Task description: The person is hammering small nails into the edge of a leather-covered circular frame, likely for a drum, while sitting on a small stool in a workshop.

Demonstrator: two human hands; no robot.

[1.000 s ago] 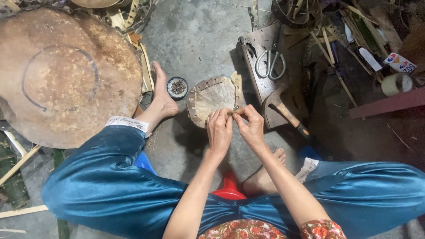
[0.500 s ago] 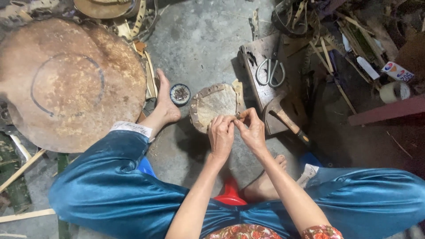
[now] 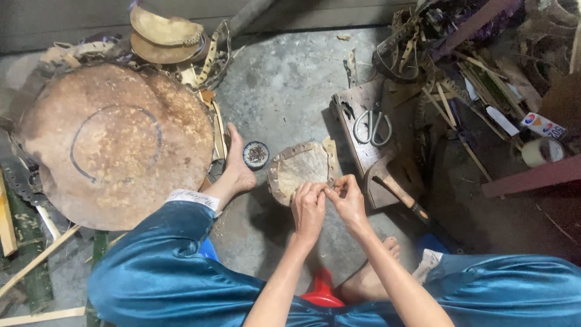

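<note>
I sit low over a concrete floor in shiny blue trousers. Both hands meet at the near edge of a small round woven leaf piece (image 3: pixel 299 169) with a stitched rim. My left hand (image 3: pixel 308 209) pinches its rim from the left. Touching the same spot from the right, my right hand (image 3: pixel 346 198) has its fingertips closed on the edge; whether it also holds something thin I cannot tell. My bare left foot (image 3: pixel 237 168) rests beside a small round tin (image 3: pixel 256 155).
A large round brown leaf-covered disc (image 3: pixel 115 142) lies at left, with similar smaller pieces (image 3: pixel 164 35) behind it. Scissors (image 3: pixel 372 127) rest on a wooden block (image 3: pixel 363 145) at right, next to a wooden-handled chopper (image 3: pixel 399 194). Bamboo strips (image 3: pixel 460 97) pile at upper right. A red stool (image 3: pixel 321 290) is under me.
Both hands have stayed on the near rim of the small piece, working at it with small finger movements. The view has shifted slightly; the piece has not visibly moved.
</note>
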